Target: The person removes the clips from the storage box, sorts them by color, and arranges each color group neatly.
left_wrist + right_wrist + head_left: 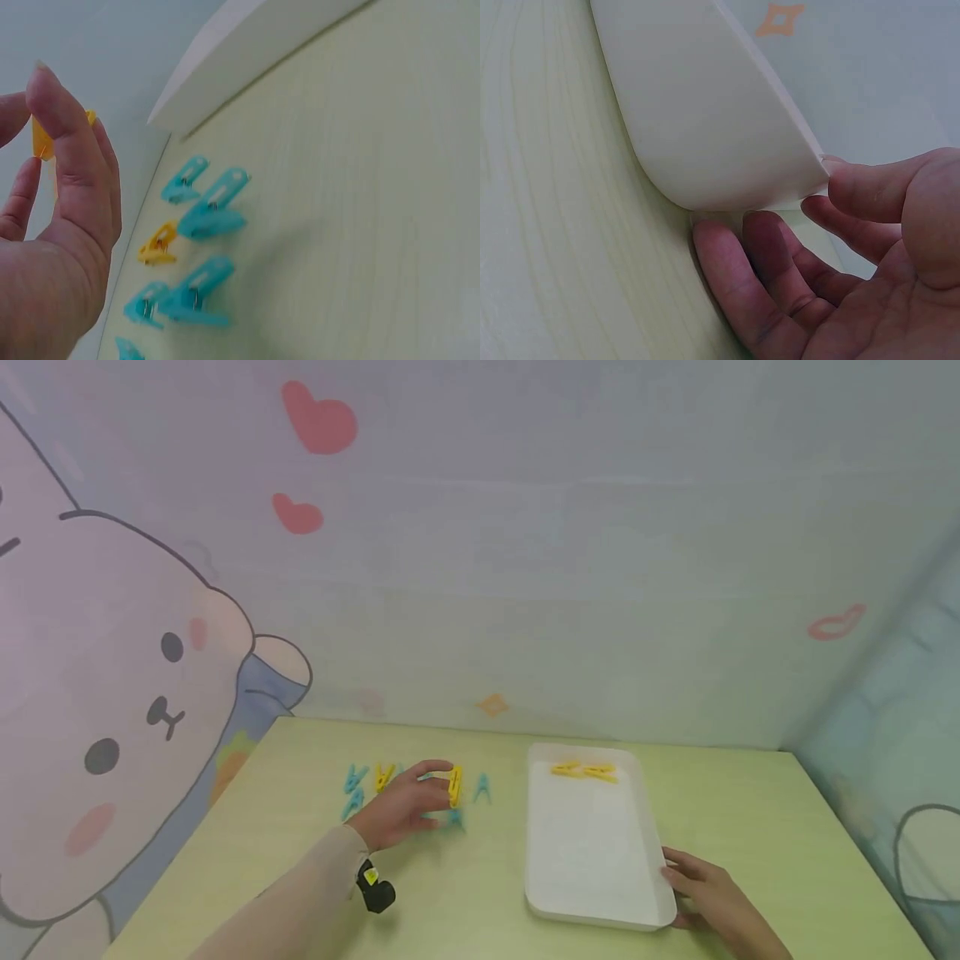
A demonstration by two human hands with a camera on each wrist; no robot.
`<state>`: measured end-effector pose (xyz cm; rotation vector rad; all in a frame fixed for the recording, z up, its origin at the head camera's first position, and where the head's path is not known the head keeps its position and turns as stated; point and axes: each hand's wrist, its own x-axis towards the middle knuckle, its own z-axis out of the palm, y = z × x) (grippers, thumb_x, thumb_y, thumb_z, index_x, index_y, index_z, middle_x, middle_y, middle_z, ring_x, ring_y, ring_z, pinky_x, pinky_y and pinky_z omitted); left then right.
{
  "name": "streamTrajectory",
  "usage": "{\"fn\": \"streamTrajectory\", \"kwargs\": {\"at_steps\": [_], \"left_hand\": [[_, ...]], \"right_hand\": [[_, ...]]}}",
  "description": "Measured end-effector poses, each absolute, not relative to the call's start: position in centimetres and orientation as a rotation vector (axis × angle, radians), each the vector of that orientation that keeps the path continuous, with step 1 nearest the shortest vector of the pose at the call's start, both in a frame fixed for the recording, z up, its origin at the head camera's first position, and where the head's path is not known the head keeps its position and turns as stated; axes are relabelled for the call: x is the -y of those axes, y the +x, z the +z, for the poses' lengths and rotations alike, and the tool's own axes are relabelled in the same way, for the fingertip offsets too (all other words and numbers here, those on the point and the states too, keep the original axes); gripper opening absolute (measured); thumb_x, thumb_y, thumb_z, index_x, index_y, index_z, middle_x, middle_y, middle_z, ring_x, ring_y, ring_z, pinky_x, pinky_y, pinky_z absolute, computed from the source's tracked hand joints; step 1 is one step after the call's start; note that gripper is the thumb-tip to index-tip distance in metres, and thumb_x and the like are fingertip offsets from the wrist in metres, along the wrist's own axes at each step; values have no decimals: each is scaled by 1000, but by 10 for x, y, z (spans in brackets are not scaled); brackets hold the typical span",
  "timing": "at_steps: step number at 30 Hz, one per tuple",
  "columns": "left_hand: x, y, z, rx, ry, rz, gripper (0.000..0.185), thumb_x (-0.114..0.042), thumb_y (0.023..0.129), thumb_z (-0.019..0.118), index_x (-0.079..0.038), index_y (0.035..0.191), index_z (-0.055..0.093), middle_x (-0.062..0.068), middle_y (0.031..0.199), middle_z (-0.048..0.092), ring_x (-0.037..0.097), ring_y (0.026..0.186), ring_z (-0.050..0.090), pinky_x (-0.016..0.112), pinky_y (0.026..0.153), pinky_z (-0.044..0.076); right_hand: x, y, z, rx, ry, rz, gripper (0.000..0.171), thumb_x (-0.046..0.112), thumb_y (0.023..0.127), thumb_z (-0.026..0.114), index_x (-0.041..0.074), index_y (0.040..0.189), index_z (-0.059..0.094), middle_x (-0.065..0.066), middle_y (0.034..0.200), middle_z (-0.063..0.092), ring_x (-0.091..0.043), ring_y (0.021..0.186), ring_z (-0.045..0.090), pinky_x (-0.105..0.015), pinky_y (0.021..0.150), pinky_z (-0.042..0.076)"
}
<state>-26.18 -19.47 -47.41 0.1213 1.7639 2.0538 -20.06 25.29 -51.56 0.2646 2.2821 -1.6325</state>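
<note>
My left hand pinches a yellow clothespin between its fingertips, above the table and left of the tray. The left wrist view shows the same yellow clothespin partly hidden behind the fingers. Around and beneath this hand lie several blue clothespins and another yellow clothespin. At the right, my right hand holds the near right part of a white tray. Its thumb is at the rim, with the other fingers against the outer wall. Two yellow clothespins lie at the tray's far end.
The pale green table runs back to a cartoon-printed backdrop. A small black camera is strapped to the left wrist. Some blue clothespins are partly covered by the left hand in the head view.
</note>
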Motion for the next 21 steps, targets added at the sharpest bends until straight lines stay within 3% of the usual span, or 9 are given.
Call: {"fn": "streamTrajectory", "kwargs": {"at_steps": [9,15,21], "left_hand": [[231,-249,-478,-1828,47,2079,52,-8,95,63,-7,141,40,9,116,50,23,97,58,29,64,50],[250,-238,-480,-1947,-3,2028,53,-8,94,64,-3,139,38,10,113,52,25,97,59,32,67,51],[273,-227,-481,-2032,-72,1972,51,-9,94,63,0,138,39,13,116,52,25,98,61,35,68,53]], "right_hand": [[-254,-202,-514,-2271,242,-1630,60,25,101,58,-7,147,36,-23,129,57,-27,103,62,-43,74,57],[-256,-202,-514,-2270,239,-1628,61,25,101,59,-7,147,36,-23,129,58,-26,103,62,-43,74,57],[-255,-205,-515,-2291,250,-1565,69,34,98,62,-8,147,37,-31,137,49,-26,101,61,-41,72,57]]}}
